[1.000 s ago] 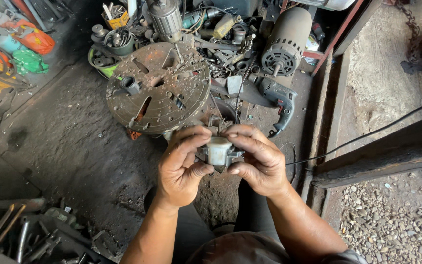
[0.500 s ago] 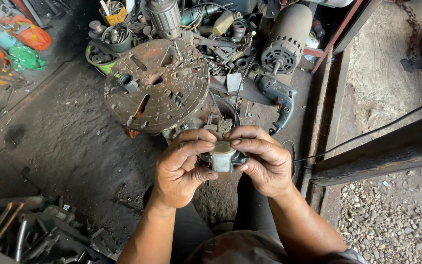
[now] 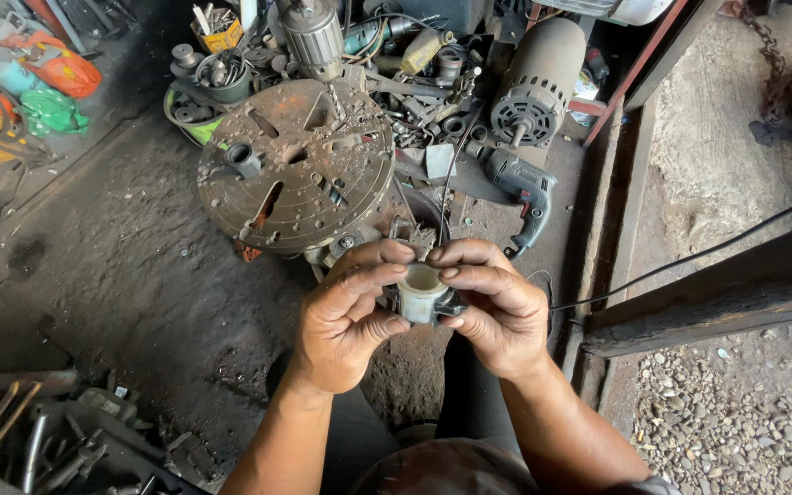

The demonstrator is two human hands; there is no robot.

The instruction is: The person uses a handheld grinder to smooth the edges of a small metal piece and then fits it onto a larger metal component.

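We found both hands raised at the lower centre of the frame, closed from either side on one small part: a short, pale metal sleeve (image 3: pixel 421 291) with a dark fitting at its lower right. The left hand (image 3: pixel 348 316) pinched it from the frame's left, thumb pressed along the near lower edge and fingers (image 3: pixel 379 264) curled over the top rim. The right hand (image 3: pixel 499 307) pinched it from the frame's right, fingertips laid on the far rim and thumb underneath. The sleeve sat squarely between the two grips, touching both, neither hand nearer than the other. Its open bore faced up toward the camera, so its axis ran roughly upright, tilted slightly away. Whether anything sat inside the bore we could not tell.

Directly above the hands in the frame lay a rusty round plate (image 3: pixel 297 170) with slots, well below them on the oily floor (image 3: pixel 121 275). An electric motor (image 3: pixel 535 84) and a power drill (image 3: pixel 522 188) lay at the upper right
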